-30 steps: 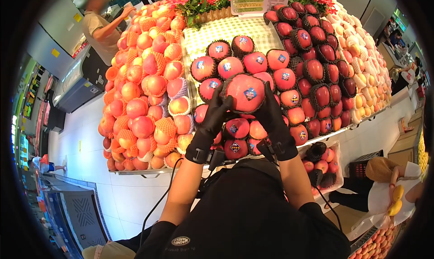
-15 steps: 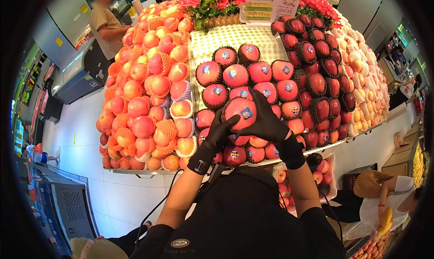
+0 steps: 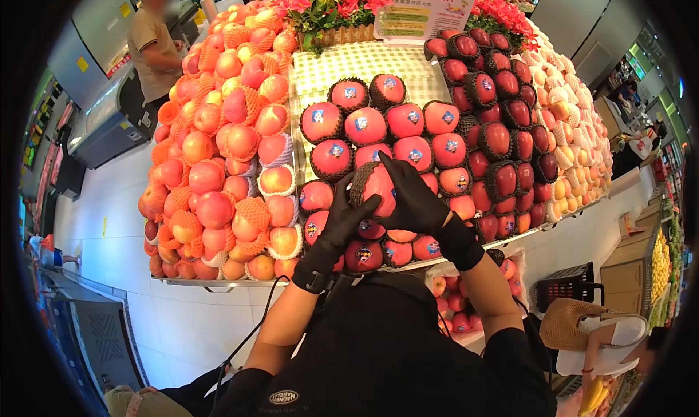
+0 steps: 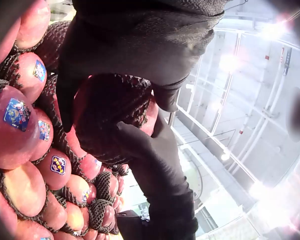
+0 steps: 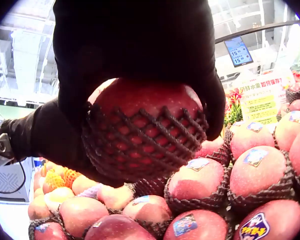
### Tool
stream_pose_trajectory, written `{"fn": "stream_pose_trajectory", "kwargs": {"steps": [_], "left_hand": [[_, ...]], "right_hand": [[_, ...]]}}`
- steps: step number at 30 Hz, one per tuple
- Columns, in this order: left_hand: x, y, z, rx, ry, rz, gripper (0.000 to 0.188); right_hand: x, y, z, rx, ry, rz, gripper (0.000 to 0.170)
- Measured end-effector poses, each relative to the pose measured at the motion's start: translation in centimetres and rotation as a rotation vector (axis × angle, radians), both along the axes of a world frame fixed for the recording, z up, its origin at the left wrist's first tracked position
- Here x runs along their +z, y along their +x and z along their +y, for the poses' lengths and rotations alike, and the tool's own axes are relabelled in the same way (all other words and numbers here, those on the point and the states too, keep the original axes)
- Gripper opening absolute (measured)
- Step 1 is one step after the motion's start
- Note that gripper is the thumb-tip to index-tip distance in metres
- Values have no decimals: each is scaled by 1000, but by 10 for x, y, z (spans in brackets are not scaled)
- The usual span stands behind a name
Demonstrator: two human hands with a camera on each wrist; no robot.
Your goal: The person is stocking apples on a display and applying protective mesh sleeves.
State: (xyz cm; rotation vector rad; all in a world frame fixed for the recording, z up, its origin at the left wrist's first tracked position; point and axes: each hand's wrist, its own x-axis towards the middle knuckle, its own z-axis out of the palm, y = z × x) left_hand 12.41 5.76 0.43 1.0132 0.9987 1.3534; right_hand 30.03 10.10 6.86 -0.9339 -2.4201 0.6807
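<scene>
Both black-gloved hands hold one large red apple [image 3: 377,186] above the front rows of the stand. The left hand [image 3: 345,217] cups its left side and the right hand [image 3: 416,199] curls round its right side. Seen from the right wrist, a dark foam net wraps the lower part of the apple [image 5: 145,130], with the right hand [image 5: 140,45] gripping from above. In the left wrist view the netted apple [image 4: 115,110] lies between the fingers of the two gloves. Stickered apples [image 3: 365,126] in black nets sit just behind it.
Orange-netted apples [image 3: 215,209] fill the left side; dark red apples [image 3: 496,139] and pale netted fruit [image 3: 571,126] lie to the right. A sign [image 3: 422,13] and red flowers stand at the back. A crate of apples [image 3: 455,304] is below the front edge. Other people stand nearby.
The apple has been turned in the hands, so its sticker faces right and its net shows at the left. The right hand has moved from the apple's side to over its right face.
</scene>
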Motion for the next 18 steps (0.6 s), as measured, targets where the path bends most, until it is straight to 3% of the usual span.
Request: {"fn": "stream_pose_trajectory", "kwargs": {"steps": [3, 7, 10, 12, 18], "left_hand": [[34, -9, 0, -75, -199, -116, 56], [22, -22, 6, -5, -140, -205, 45], [17, -28, 3, 45, -36, -227, 46], [13, -28, 0, 86, -55, -241, 45], [2, -30, -9, 129, -51, -315, 44]], "right_hand": [[21, 3, 9, -45, 82, -31, 110], [38, 14, 54, -79, 337, -49, 108], [48, 37, 110, -151, 376, -136, 109], [48, 50, 149, -145, 569, -152, 107], [65, 63, 214, -219, 549, -269, 97]]}}
